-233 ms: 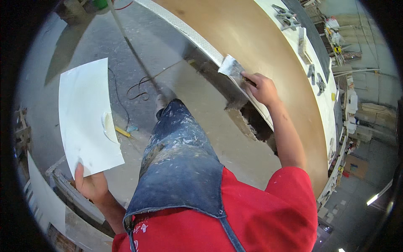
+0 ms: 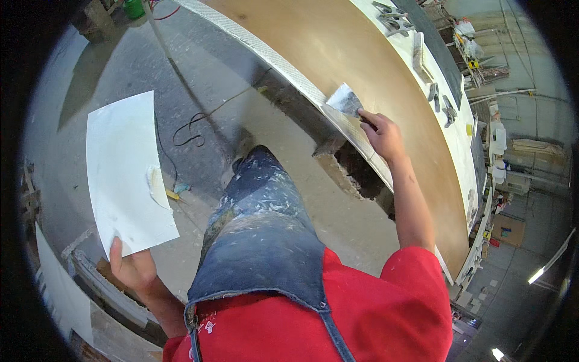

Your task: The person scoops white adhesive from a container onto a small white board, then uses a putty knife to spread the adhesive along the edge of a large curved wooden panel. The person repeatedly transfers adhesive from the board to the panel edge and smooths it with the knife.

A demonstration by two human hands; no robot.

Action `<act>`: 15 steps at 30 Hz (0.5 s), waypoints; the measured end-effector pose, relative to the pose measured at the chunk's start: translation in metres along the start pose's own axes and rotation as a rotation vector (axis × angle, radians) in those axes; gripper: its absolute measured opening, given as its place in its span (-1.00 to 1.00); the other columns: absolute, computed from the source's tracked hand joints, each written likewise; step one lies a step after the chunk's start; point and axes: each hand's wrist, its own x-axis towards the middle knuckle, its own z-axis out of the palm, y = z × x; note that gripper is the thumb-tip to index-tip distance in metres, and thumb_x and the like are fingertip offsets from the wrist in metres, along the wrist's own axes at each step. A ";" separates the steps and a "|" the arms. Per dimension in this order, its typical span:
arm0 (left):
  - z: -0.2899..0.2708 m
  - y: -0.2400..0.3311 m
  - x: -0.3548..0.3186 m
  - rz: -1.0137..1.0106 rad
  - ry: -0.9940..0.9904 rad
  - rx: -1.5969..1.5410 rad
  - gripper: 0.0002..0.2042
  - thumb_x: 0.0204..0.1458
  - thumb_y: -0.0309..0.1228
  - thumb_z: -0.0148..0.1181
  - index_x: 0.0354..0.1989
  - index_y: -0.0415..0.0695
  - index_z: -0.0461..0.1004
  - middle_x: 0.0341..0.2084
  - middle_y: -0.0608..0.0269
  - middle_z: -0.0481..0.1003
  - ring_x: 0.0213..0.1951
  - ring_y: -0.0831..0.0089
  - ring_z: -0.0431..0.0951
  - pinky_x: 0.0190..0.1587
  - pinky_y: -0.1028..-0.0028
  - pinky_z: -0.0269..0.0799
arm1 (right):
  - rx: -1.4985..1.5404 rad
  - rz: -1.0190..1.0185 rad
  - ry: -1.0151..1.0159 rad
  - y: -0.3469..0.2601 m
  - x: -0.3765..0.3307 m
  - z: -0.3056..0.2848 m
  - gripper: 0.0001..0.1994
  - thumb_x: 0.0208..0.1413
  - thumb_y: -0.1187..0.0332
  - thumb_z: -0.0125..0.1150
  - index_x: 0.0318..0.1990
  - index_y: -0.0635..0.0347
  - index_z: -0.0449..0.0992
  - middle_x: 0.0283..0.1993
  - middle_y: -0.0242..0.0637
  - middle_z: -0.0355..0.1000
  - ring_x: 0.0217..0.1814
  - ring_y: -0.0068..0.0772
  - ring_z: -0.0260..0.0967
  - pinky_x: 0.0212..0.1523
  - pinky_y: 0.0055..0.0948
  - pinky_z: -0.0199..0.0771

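Observation:
My right hand (image 2: 382, 134) grips a broad putty knife (image 2: 344, 99) whose blade lies flat against the white edge (image 2: 289, 69) of a large brown wooden board (image 2: 356, 54). My left hand (image 2: 134, 266) holds a flat white board (image 2: 123, 172) by its lower corner, out to my left. A smear of pale filler (image 2: 157, 187) sits on that white board. My paint-spattered jeans leg (image 2: 259, 223) and red shirt fill the lower middle.
Grey dusty concrete floor (image 2: 120, 66) with a black cable (image 2: 190, 130) and a small yellow and blue item (image 2: 176, 192). Metal clamps and tools (image 2: 395, 18) lie on the far side of the brown board. Timber pieces (image 2: 99, 283) lie by my left.
The putty knife has shifted slightly along the board's white edge; the left hand keeps the white board still.

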 end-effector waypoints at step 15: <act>0.057 -0.038 -0.121 -0.090 0.044 -0.327 -0.41 0.22 -0.49 -0.09 0.41 -0.47 0.03 0.39 -0.19 0.14 0.40 0.00 0.16 0.47 0.01 -0.05 | 0.073 -0.262 -0.134 0.072 -0.035 0.024 -0.65 0.16 0.33 0.24 0.12 -0.12 0.59 -0.16 -0.13 0.58 -0.15 0.02 0.52 -0.14 -0.11 0.54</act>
